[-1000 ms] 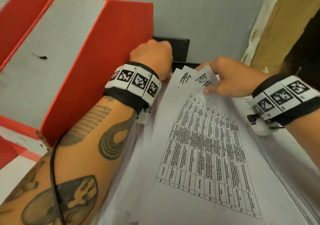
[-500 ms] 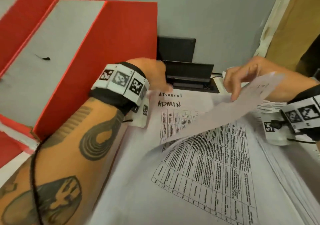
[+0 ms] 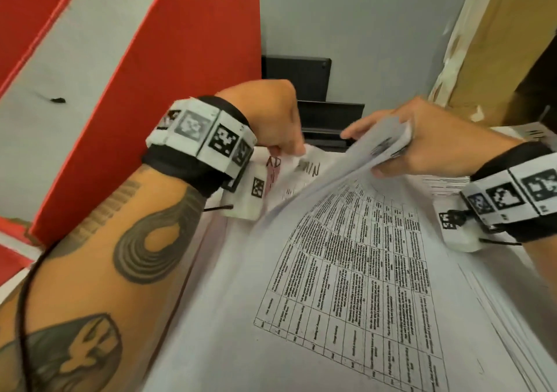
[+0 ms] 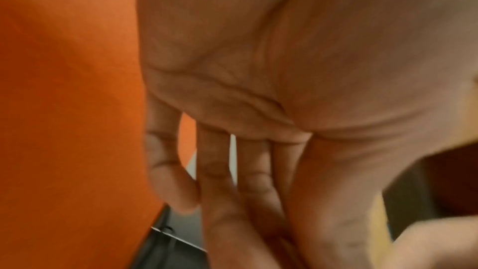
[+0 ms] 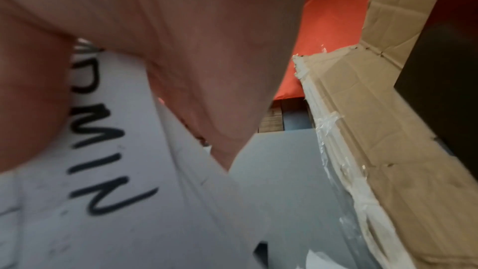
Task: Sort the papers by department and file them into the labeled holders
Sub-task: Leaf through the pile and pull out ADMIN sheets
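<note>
A stack of white papers [image 3: 346, 271] lies before me, its top sheet printed with a table. My right hand [image 3: 372, 153] pinches the far ends of several sheets and lifts them off the stack. The held sheets [image 5: 103, 171] carry handwritten "ADMIN". Beneath them, more sheets marked ADMIN [image 3: 304, 167] show. My left hand [image 3: 289, 146] is at the stack's far left corner, its fingers [image 4: 214, 171] fairly straight and its thumb touching the paper. A red and white holder [image 3: 180, 75] stands just left of that hand and fills the left of the left wrist view [image 4: 64, 109].
A grey partition [image 3: 376, 30] closes the back. Against it sit a black panel [image 3: 301, 81] and a black tray [image 3: 328, 120]. A taped cardboard box [image 3: 497, 45] stands at the right, also seen in the right wrist view [image 5: 362, 130]. More red holders [image 3: 27, 30] lie far left.
My right hand peeled sheets up from the stack's far end and now bunches them nearer my left hand. My left hand stayed at the far left corner.
</note>
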Action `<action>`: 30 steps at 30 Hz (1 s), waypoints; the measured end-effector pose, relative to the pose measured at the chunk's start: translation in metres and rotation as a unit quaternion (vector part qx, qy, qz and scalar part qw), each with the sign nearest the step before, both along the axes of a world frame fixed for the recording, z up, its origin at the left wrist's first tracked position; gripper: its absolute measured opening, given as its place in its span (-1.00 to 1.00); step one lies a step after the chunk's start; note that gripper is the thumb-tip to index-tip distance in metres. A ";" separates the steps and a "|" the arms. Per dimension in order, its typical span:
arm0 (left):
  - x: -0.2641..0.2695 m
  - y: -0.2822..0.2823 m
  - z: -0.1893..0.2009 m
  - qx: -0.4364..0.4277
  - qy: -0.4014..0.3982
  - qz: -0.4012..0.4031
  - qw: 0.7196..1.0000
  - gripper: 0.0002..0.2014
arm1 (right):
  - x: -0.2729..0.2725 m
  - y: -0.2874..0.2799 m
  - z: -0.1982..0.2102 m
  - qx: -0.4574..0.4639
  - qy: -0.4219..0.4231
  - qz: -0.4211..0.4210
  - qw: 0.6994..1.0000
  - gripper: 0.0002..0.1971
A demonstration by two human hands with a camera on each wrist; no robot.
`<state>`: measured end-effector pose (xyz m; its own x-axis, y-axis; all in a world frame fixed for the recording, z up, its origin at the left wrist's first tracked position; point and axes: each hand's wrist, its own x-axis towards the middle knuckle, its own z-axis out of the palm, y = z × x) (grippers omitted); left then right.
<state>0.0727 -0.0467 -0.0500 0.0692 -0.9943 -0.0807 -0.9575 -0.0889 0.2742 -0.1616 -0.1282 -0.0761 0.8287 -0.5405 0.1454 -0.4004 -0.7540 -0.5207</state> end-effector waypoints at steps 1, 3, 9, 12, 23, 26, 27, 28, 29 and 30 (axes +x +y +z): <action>0.000 0.001 0.003 -0.005 0.056 -0.048 0.997 -0.93 | 0.003 0.002 -0.003 0.004 -0.008 0.003 1.000 -0.55; -0.006 0.012 0.006 0.010 0.201 -0.152 0.968 -0.85 | 0.006 0.003 -0.004 -0.001 -0.021 0.013 1.000 -0.42; 0.001 -0.014 -0.024 0.028 0.157 -0.048 0.986 -0.52 | -0.008 -0.011 0.001 0.022 -0.064 0.038 0.997 -0.50; 0.006 -0.025 -0.039 0.138 -0.102 -0.018 0.985 -0.42 | -0.008 -0.010 0.002 0.056 -0.067 0.069 0.994 -0.56; 0.004 -0.020 -0.022 -0.070 -0.048 0.099 0.991 -0.64 | -0.003 -0.005 0.001 -0.004 -0.041 0.020 0.999 -0.36; -0.004 -0.009 -0.001 -0.092 0.010 0.039 0.995 -0.78 | 0.003 0.006 0.002 -0.031 -0.045 0.013 0.998 -0.22; -0.008 -0.005 0.006 -0.098 0.013 0.021 0.995 -0.79 | 0.004 0.007 0.001 -0.037 -0.042 0.007 0.998 -0.24; -0.012 -0.002 0.012 -0.103 0.008 0.007 0.995 -0.78 | 0.005 0.006 -0.001 -0.040 -0.042 -0.001 0.998 -0.32; -0.014 0.000 0.016 -0.106 0.003 -0.001 0.994 -0.74 | 0.004 0.004 -0.002 -0.040 -0.040 -0.012 0.998 -0.42; -0.016 0.000 0.018 -0.106 0.003 -0.006 0.994 -0.70 | 0.003 0.001 -0.003 -0.041 -0.045 -0.024 0.998 -0.49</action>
